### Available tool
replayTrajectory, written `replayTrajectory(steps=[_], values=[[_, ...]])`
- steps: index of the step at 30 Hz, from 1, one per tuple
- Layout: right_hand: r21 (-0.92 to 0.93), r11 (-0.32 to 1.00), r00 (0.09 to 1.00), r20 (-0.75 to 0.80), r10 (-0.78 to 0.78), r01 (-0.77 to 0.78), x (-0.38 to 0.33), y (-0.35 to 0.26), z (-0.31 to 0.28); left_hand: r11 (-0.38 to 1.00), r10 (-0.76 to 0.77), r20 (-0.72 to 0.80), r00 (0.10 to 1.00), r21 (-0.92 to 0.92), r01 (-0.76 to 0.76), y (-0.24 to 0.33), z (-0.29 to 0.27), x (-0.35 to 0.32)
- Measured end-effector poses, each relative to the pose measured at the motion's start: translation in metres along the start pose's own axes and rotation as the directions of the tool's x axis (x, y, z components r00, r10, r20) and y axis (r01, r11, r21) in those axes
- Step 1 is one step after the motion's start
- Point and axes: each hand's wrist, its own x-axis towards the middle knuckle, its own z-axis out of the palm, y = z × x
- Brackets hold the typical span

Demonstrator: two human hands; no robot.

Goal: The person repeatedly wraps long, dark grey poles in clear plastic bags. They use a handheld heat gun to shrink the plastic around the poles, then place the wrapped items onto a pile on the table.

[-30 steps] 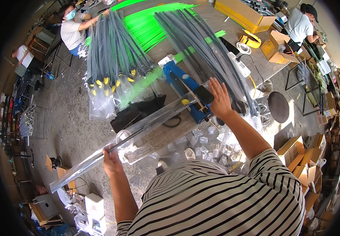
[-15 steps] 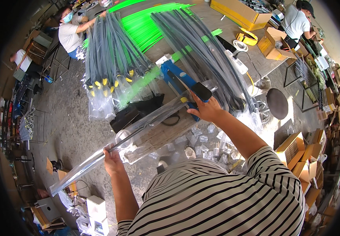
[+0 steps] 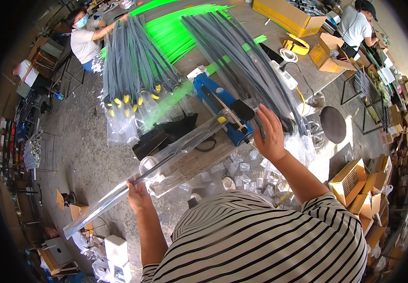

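A long clear plastic sleeve (image 3: 156, 172) with dark rods inside runs slantwise from the lower left up to the blue sealing machine (image 3: 222, 106), its loose end hanging past the table edge. The left hand (image 3: 139, 195) is closed around it near the middle. The right hand (image 3: 270, 134), fingers spread and flat, rests on a bundle of bagged rods (image 3: 241, 66) beside the machine, gripping nothing.

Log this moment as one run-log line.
left hand: grips bagged rod | right hand: on grey rod bundle | blue sealer: between
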Motion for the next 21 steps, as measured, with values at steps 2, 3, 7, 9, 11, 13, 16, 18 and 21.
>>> replayTrajectory(steps=[2, 3, 7, 9, 11, 13, 16, 18, 21], values=[[-0.055, 0.991, 0.992, 0.026, -0.121, 0.122, 0.002, -0.008, -0.007, 1.000, 0.010, -0.008, 1.000, 0.002, -0.010, 0.000, 0.001, 0.000], [-0.062, 0.991, 0.992, 0.036, -0.119, 0.121, 0.002, -0.011, -0.007, 1.000, 0.016, 0.003, 1.000, 0.004, -0.016, 0.000, -0.002, 0.000], [-0.078, 0.991, 0.993, 0.050, -0.109, 0.112, -0.002, -0.011, -0.004, 1.000, 0.000, 0.013, 1.000, 0.004, -0.001, 0.001, -0.001, -0.002], [-0.074, 0.992, 0.994, 0.045, -0.099, 0.102, -0.005, -0.009, -0.001, 1.000, 0.007, -0.001, 1.000, 0.005, -0.007, 0.000, 0.000, -0.005], [-0.066, 0.994, 0.996, 0.041, -0.085, 0.088, -0.006, -0.009, 0.000, 1.000, 0.005, -0.010, 1.000, 0.000, -0.005, -0.001, 0.001, -0.006], [-0.065, 0.994, 0.996, 0.045, -0.080, 0.083, -0.007, -0.009, 0.000, 1.000, -0.007, -0.013, 1.000, -0.011, 0.007, -0.001, 0.000, -0.006], [-0.064, 0.995, 0.996, 0.042, -0.075, 0.078, -0.008, -0.008, 0.001, 1.000, -0.007, 0.010, 1.000, -0.027, 0.007, -0.004, -0.003, -0.003], [-0.065, 0.995, 0.996, 0.041, -0.074, 0.076, -0.008, -0.008, 0.002, 0.999, -0.012, 0.014, 1.000, -0.035, 0.013, -0.005, -0.006, -0.001], [-0.067, 0.995, 0.997, 0.038, -0.072, 0.074, -0.009, -0.007, 0.003, 0.999, -0.006, 0.021, 1.000, -0.038, 0.006, -0.006, -0.008, -0.002]])
